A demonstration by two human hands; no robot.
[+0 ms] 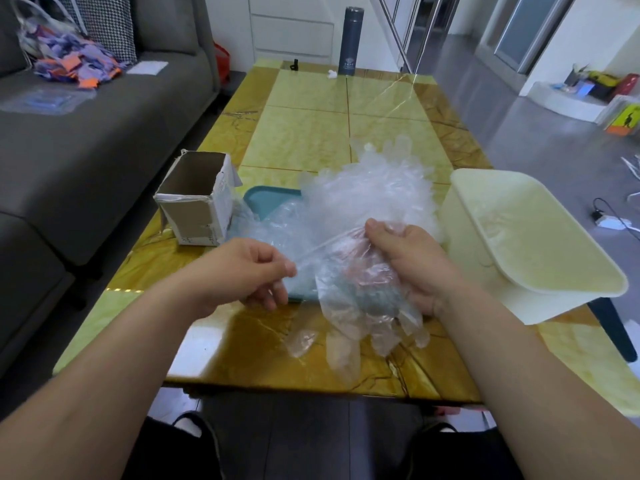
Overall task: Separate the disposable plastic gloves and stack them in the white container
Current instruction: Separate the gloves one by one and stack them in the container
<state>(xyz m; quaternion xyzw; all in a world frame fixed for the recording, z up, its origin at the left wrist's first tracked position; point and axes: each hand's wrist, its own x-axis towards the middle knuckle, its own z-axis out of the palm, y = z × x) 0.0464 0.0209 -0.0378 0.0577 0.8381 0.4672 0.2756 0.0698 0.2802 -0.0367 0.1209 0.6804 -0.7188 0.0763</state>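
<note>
Open-topped cardboard box (197, 199) at the left edge of the table (311, 133), just beside a teal tray (272, 200) half buried under a heap of gloves (367, 192). Heap piled between box and white container (533, 237), directly behind both hands. At the far end, a dark flask (349, 41) upright with a small white crumpled scrap (331, 75) near it, well apart from the work. Grey sofa (104, 133) along the left side.

Bare yellow tabletop across the middle and far half; a narrower strip along the near edge, partly draped by hanging gloves. White container at the right edge, near corner jutting out past the tabletop, wide mouth facing up, something faintly filmy inside but hard to make out.

Left hand (252, 271) pinching a taut strand (325, 245) of clear film between thumb and forefinger, other fingers curled under. Right hand (412, 261) clenched round a bunch of gloves (360, 299), thumb on top. Strand stretched from one hand to the other, above the tray's near rim. Bunch thin, clear, crinkled and glossy, glove fingers dangling onto the near tabletop, one lone glove tip (301, 339) lying flat just left of them
</note>
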